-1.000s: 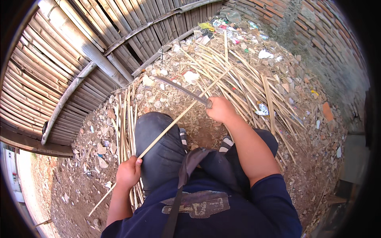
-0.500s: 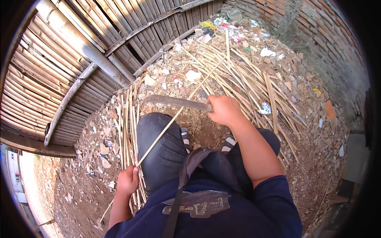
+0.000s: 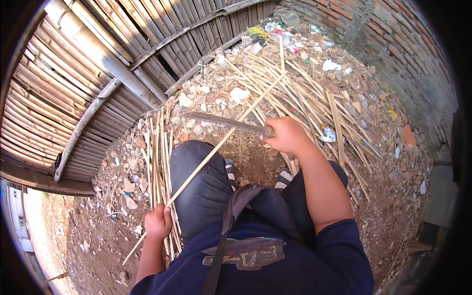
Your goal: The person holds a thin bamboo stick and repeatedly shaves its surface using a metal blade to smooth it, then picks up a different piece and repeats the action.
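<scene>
My left hand (image 3: 158, 222) is closed round a long, pale bamboo strip (image 3: 200, 167), which slants across my left knee up to the far right. In my right hand (image 3: 286, 134) is the handle of a machete (image 3: 223, 121), its long dark blade pointing left. The blade crosses the strip beyond my knees and appears to touch it. Under and beside my left hand lies a small bundle of similar strips (image 3: 156, 162), along the outside of my left leg. A larger heap of strips (image 3: 305, 105) is spread on the ground ahead to the right.
A bamboo-slat wall (image 3: 73, 93) with thick poles rises on the left. At the far right stands a brick wall (image 3: 393, 34). Rubble and litter, including a white scrap (image 3: 239, 95) and a yellow plastic piece (image 3: 257, 31), cover the dirt beyond my feet.
My right hand and the machete have moved slightly right along the strip, toward its far end, and the blade has tilted more. The strip has shifted a little; my left hand stays nearly in place.
</scene>
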A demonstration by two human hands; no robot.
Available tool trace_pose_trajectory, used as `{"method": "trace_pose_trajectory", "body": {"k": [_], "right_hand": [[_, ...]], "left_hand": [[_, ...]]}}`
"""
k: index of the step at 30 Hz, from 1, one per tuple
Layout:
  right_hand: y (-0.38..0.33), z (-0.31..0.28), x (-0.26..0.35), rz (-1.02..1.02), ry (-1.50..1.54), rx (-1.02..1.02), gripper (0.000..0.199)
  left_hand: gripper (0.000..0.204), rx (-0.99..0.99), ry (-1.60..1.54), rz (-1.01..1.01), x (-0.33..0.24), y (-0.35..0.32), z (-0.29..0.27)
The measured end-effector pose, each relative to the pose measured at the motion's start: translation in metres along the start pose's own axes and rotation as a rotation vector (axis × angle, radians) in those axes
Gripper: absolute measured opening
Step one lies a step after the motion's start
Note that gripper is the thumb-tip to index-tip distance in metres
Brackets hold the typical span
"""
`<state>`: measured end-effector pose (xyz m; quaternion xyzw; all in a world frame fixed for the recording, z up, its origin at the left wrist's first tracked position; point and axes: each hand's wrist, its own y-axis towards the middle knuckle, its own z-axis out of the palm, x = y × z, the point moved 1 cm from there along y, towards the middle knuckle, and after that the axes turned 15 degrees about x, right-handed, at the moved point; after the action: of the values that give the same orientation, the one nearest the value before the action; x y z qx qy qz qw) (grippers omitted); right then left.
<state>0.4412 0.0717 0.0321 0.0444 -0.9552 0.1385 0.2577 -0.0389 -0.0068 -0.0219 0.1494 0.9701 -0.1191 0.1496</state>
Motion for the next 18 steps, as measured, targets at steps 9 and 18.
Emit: {"method": "trace_pose_trajectory", "body": {"k": [9,18], "right_hand": [[0.007,0.013,0.029,0.003,-0.081,0.147,0.033],[0.026,0.023,-0.001,0.193,0.015,0.06,0.031]], "left_hand": [[0.033,0.076,-0.001,0.027,0.011,0.0,-0.023],[0.035,0.085,0.048,-0.034,0.005,-0.006,-0.034]]}}
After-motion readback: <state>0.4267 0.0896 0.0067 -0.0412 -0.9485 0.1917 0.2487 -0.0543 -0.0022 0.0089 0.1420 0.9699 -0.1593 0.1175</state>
